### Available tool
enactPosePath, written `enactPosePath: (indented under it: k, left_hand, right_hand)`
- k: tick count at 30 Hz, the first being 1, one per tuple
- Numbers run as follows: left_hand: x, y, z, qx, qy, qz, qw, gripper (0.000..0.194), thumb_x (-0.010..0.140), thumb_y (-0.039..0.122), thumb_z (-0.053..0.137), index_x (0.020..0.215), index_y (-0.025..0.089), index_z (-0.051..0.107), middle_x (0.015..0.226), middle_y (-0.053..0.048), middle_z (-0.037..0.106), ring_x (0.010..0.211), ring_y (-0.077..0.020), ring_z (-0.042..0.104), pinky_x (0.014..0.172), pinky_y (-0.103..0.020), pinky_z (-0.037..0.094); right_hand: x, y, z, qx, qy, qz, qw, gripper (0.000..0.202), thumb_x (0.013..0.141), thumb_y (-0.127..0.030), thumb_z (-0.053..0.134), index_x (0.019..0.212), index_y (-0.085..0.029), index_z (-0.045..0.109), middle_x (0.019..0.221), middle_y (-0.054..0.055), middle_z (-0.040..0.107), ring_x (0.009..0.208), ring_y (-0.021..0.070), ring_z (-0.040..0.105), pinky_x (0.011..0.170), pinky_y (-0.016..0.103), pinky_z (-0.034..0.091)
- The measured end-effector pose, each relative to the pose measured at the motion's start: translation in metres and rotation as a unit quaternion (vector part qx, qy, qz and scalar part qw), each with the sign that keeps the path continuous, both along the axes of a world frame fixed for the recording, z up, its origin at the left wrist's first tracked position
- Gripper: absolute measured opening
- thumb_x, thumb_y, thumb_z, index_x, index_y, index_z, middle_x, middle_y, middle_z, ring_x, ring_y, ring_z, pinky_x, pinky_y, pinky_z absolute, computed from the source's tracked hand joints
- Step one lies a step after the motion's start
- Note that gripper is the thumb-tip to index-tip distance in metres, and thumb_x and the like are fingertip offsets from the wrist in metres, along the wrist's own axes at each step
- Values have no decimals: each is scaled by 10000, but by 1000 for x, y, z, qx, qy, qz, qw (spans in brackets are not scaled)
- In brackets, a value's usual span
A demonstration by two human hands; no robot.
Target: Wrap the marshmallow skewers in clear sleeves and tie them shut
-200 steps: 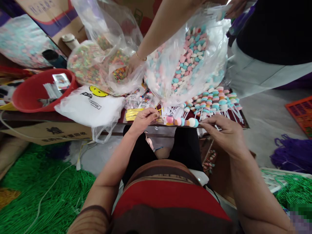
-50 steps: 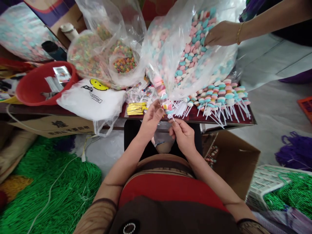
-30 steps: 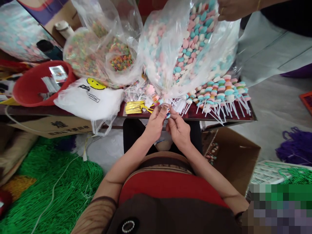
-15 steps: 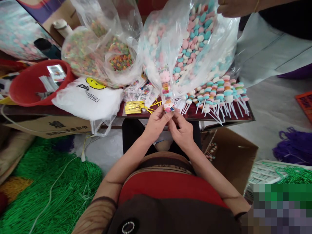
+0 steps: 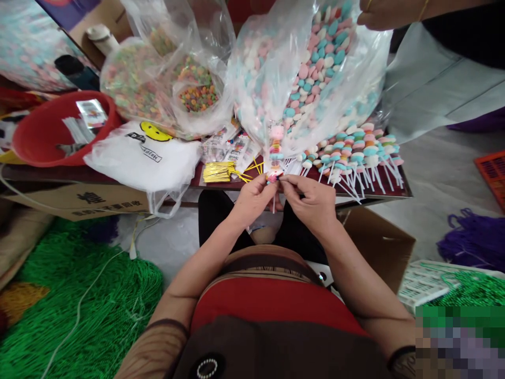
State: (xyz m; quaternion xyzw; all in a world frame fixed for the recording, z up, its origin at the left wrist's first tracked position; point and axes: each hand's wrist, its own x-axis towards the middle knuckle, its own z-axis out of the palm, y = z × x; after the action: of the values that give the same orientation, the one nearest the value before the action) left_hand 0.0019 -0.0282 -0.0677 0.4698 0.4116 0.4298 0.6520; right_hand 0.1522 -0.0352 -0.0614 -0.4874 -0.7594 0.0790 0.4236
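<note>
A candy skewer [image 5: 276, 150] in a clear wrapper stands upright at the table's front edge, its white stick pointing down toward me. My left hand [image 5: 254, 197] is closed round its lower end. With thumb and forefinger, my right hand [image 5: 310, 197] pinches at the wrapper's bottom beside the stick; what lies between those fingertips is too small to make out. Just left of the skewer lie a bundle of yellow twist ties [image 5: 218, 172] and several printed clear wrappers [image 5: 236, 150]. To the right, unwrapped candy skewers [image 5: 359, 150] are heaped with their sticks toward me.
Big clear bags of pastel candies [image 5: 315, 68] and of small coloured candies [image 5: 138, 79] fill the table's back. A red basin [image 5: 39, 134] and a white plastic bag [image 5: 158, 163] sit left. Another person's hand [image 5: 384, 13] is at top right. Below are an open cardboard box [image 5: 379, 247] and green strands [image 5: 98, 295].
My right hand has shifted right and turned, now pinching beside the stick instead of meeting the left hand's fingertips. The white stick shows below the wrapper. My left hand stays at the skewer's base.
</note>
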Motion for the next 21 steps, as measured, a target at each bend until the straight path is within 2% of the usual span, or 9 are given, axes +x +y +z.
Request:
enactPosePath:
  k: [2,6,9,13,17,21]
  left_hand:
    - [0,-1,-1,1,14,2,1000,347,858,512,673,929,183,588,536,72,610,490,-111,624,484,-214,475]
    - [1,-2,-4,-5,16,13,1000,340,881,489,645,1003,173,617,542,73,600,485,-111,614,487,-213,471]
    - [0,-3,-5,3,29,14,999,272,912,411,594,1033,169,626,525,77,577,441,-92,548,465,-202,430]
    - [-4,-4,-6,20,110,25,993,231,909,289,556,1092,177,642,513,82,558,445,-81,512,486,-191,406]
    - [-5,-4,-7,35,148,21,988,259,878,261,562,1106,179,652,539,76,576,475,-87,530,518,-196,419]
    - [-4,-4,-7,35,145,19,989,291,835,182,520,1092,179,657,546,75,571,472,-89,526,514,-198,420]
  right_hand:
    - [-1,1,-1,-4,-23,-13,1000,249,958,-238,518,853,-231,744,736,10,780,625,150,716,585,240,524]
    - [-2,4,-7,12,-54,-41,998,228,944,-265,528,893,-205,742,794,51,796,669,177,731,620,266,523]
    - [-1,4,-9,-14,-50,-29,998,236,951,-262,516,936,-204,744,812,52,797,667,171,726,622,264,522]
    - [3,4,-7,-35,-56,13,998,249,962,-272,513,1002,-218,753,878,54,807,735,181,744,647,263,529]
    - [5,4,-8,-38,-90,-1,995,259,967,-273,510,962,-217,763,845,58,801,731,191,743,642,266,516]
    - [2,2,-11,-40,-97,-9,994,262,964,-297,521,1027,-205,758,881,74,804,758,203,750,647,273,513]
